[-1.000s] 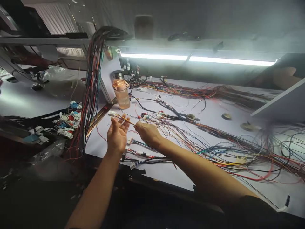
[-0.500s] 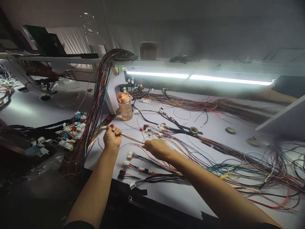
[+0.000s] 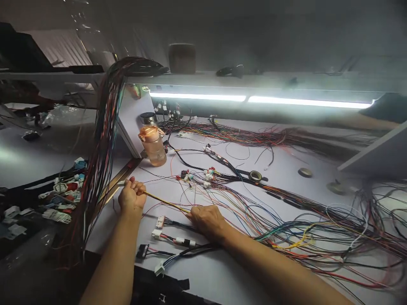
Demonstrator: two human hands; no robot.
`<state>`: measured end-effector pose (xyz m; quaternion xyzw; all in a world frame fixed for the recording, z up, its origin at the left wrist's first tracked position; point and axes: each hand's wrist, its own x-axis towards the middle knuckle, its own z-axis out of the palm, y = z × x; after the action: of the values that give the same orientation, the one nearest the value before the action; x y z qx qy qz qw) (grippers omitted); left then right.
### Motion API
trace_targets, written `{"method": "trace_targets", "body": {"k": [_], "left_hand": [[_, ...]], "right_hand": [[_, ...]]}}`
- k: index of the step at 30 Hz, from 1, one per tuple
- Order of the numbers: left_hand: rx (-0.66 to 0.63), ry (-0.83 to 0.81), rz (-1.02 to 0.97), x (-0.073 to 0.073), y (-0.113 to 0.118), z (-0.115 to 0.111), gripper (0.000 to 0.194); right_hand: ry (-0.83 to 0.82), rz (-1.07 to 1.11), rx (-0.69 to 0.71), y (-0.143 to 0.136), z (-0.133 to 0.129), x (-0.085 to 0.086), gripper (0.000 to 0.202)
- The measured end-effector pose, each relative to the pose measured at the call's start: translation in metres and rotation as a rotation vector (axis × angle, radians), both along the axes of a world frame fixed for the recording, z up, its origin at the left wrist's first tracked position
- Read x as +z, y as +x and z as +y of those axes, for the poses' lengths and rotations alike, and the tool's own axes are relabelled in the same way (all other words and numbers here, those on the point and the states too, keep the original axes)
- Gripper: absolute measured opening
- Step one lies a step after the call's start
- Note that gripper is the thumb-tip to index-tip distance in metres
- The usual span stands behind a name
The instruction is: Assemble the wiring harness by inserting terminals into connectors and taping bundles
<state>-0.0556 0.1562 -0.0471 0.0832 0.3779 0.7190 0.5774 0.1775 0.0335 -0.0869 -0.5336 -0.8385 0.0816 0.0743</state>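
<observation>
Bright light tubes (image 3: 311,101) glow below the shelf (image 3: 203,79), well beyond my fingers, and light up a pale counter (image 3: 282,154) strewn with wiring. As far as I can judge, the piece I hold is partly made up: one end has its white connector (image 3: 121,183), and the run between my two hands is drawn out straight. What is left at the other end I cannot tell, because it is lost from sight at my right hand (image 3: 208,220).

Yellow and darker strands lie close together in these slim wires (image 3: 165,202), unwrapped as far as I can see, slanting down from my left hand (image 3: 129,197) to my right, just above the counter. My left fingers are curled tight around them, with the small, pale connector poking out past the fist on the outer side. My right fingers are pinched together on them further along.

Just below that stretch, nearer to me, lie four plugged ends: an upper white plug (image 3: 160,221), a second white plug (image 3: 156,234), a black plug (image 3: 142,250) and a lowest white plug (image 3: 159,267). Beyond my left fingers stands a peach-lidded bottle (image 3: 154,146); beyond my right, a tape roll (image 3: 255,176).
</observation>
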Motion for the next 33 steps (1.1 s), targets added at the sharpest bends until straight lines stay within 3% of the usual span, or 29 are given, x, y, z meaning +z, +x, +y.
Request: {"method": "trace_targets", "body": {"k": [5, 12, 23, 33], "left_hand": [[-0.041, 0.018, 0.041, 0.005, 0.005, -0.002, 0.03], [-0.186, -0.044, 0.115, -0.007, 0.055, -0.036, 0.032], [-0.069, -0.101, 0.22, -0.007, 0.082, -0.038, 0.023], [-0.031, 0.007, 0.274, 0.001, 0.09, -0.057, 0.031]], "right_hand": [[0.04, 0.01, -0.007, 0.002, 0.001, 0.001, 0.044], [0.029, 0.008, -0.032, 0.0, 0.004, 0.008, 0.049], [-0.031, 0.045, 0.037, 0.007, 0.011, 0.011, 0.045], [-0.051, 0.102, 0.042, 0.008, -0.006, 0.013, 0.044]]}}
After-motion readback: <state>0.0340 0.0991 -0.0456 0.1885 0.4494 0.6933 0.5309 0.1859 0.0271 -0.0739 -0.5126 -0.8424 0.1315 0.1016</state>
